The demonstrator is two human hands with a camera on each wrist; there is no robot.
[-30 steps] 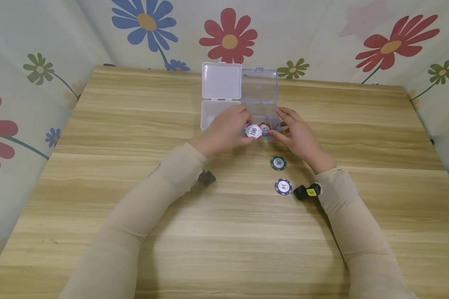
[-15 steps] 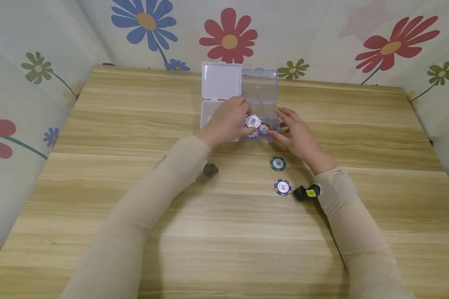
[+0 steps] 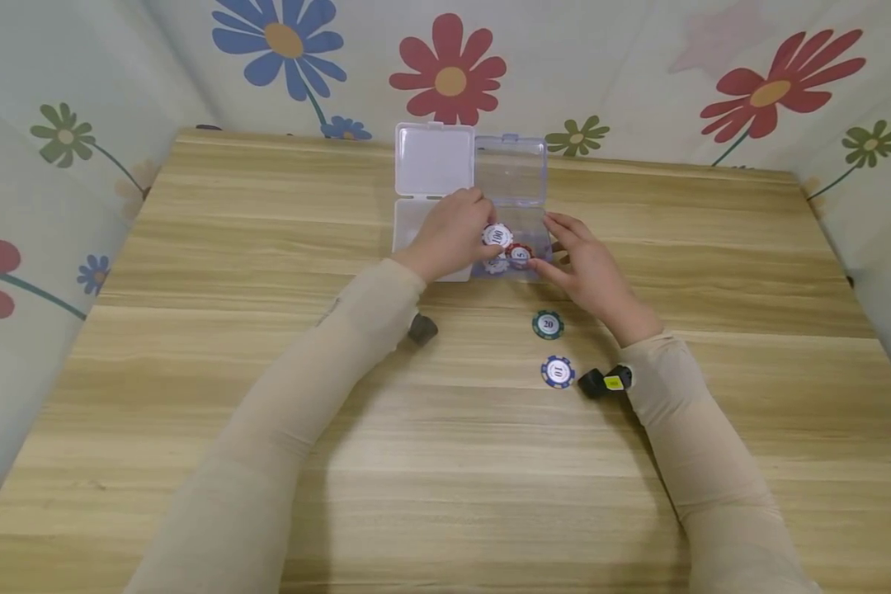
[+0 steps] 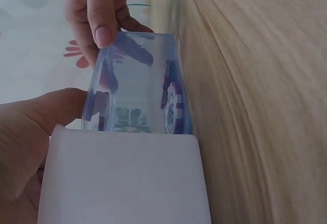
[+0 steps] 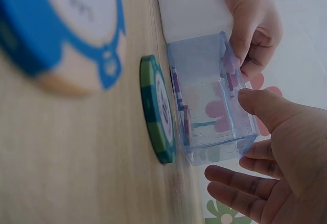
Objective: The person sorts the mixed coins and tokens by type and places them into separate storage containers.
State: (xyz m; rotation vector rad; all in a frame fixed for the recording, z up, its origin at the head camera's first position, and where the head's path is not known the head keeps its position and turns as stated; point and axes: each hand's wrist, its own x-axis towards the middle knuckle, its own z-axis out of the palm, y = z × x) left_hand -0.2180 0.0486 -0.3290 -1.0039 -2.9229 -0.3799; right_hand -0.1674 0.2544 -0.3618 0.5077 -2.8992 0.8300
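My left hand [image 3: 449, 235] pinches a white poker chip [image 3: 497, 236] marked 100 just over the clear bluish plastic box [image 3: 529, 221], whose lid stands back. Inside that box are a red poker chip [image 3: 520, 255] marked 5 and another white chip [image 3: 496, 266], low against the bottom. My right hand [image 3: 594, 271] grips the box's right end; in the right wrist view its thumb [image 5: 255, 101] presses at the rim, with the fingers spread by the end wall. A green chip [image 3: 548, 325] marked 20 and a blue chip [image 3: 558, 372] marked 10 lie on the table in front.
A white plastic box [image 3: 412, 221], its lid [image 3: 434, 159] tipped back too, stands against the clear box's left side, partly behind my left hand. Black wrist cameras [image 3: 422, 329] hang from both sleeves. A flower-patterned curtain [image 3: 624, 66] rises behind the wooden table [image 3: 445, 462].
My left hand has moved the 100 chip slightly back and up over the clear box, uncovering the white chip inside. My right hand keeps its place at the box's end.
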